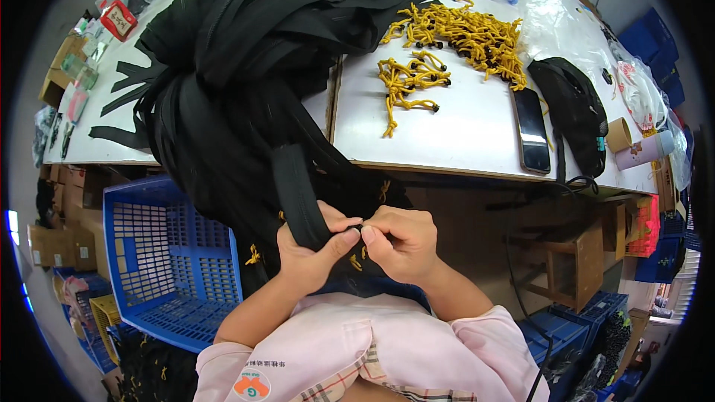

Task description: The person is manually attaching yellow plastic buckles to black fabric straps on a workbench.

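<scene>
My left hand [311,257] is closed around a black zipper strip [293,182], which runs up over the hand toward the table edge. My right hand [404,242] is pinched right beside it, its fingertips meeting my left thumb and fingers. A small dark bit shows between the fingertips, too hidden to name. Beyond my hands, a large heap of black zipper strips [246,37] covers the table's left half and hangs over the front edge. Knotted yellow cord pulls with black ends [477,33] are piled on the right half, with a smaller group [410,78] nearer me.
A blue plastic crate [175,253] stands below the table at my left. On the table's right lie a black phone [532,130], a black pouch [570,112] and a pink cup [644,150]. A wooden stool [573,268] stands below right, near a hanging black cable [514,268].
</scene>
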Motion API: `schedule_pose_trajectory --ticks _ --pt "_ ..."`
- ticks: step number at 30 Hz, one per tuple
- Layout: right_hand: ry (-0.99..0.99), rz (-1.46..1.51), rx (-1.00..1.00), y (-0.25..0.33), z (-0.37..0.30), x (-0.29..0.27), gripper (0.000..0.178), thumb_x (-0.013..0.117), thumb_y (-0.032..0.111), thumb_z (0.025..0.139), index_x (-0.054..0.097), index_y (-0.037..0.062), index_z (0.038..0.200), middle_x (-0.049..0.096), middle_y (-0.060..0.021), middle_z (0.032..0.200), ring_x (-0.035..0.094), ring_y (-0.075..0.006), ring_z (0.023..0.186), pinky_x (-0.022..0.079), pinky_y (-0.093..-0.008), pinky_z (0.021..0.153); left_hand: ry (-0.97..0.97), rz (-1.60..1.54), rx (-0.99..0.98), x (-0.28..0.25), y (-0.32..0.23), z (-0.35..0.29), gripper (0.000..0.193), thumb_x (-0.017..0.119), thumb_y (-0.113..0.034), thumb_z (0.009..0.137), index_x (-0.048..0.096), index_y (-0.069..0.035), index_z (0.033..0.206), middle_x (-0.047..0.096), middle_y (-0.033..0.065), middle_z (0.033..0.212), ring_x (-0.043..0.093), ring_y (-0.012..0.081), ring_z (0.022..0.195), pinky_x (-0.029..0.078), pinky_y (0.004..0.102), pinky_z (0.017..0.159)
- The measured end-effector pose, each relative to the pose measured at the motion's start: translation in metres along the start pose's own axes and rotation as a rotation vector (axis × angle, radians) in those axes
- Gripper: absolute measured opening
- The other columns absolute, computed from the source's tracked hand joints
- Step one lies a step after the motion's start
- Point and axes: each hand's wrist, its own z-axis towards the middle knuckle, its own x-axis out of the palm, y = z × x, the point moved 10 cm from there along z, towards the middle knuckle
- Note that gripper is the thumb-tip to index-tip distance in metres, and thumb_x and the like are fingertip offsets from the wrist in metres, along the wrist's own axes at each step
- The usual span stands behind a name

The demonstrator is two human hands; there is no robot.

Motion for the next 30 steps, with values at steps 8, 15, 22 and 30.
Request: schedule_pose_trajectory --ticks 8,15,22,30 --pt "0.059 -0.148 0.1 -0.027 0.016 -0.014 0.005 0.055 0.004 0.07 0.059 0.0026 0.073 0.054 -0.0052 0.068 0.05 -0.0134 0.059 0.04 -0.0244 0.05 0.0 0.132 -0.056 -0.001 0.013 0.002 0.013 0.06 -0.012 0.076 0.057 -0.002 0.082 0.053 0.0027 0.071 0.048 0.01 0.064 0.037 0.0204 0.058" --pt "-0.078 -1.167 -0.005 -0.062 0.052 -0.087 0.019 0.055 0.0 0.065 0.059 0.0041 0.084 0.056 -0.009 0.088 0.051 -0.0226 0.08 0.043 -0.0306 0.068 -0.099 -0.274 -0.464 -0.002 0.049 -0.005 0.021 0.064 -0.018 0.073 0.058 -0.001 0.085 0.056 0.003 0.077 0.05 0.0067 0.069 0.04 0.0189 0.065" --pt "-0.102 0.047 0.355 -0.048 0.013 -0.025 0.013 0.058 -0.004 0.069 0.057 -0.0028 0.081 0.056 -0.0069 0.074 0.051 -0.0089 0.065 0.042 -0.0197 0.056 -0.133 0.09 -0.158 -0.012 0.024 0.001 0.012 0.062 -0.008 0.073 0.059 0.001 0.082 0.058 0.0061 0.079 0.053 0.0101 0.071 0.042 0.0201 0.065" --pt "-0.037 -0.269 -0.201 0.013 0.013 -0.01 0.019 0.063 -0.006 0.061 0.058 -0.001 0.079 0.057 -0.0104 0.073 0.053 -0.017 0.061 0.044 -0.0241 0.054 -0.085 0.238 0.043 -0.004 0.003 0.001 0.011 0.06 0.003 0.07 0.059 0.002 0.081 0.058 0.0086 0.082 0.055 0.0129 0.073 0.043 0.0219 0.065"
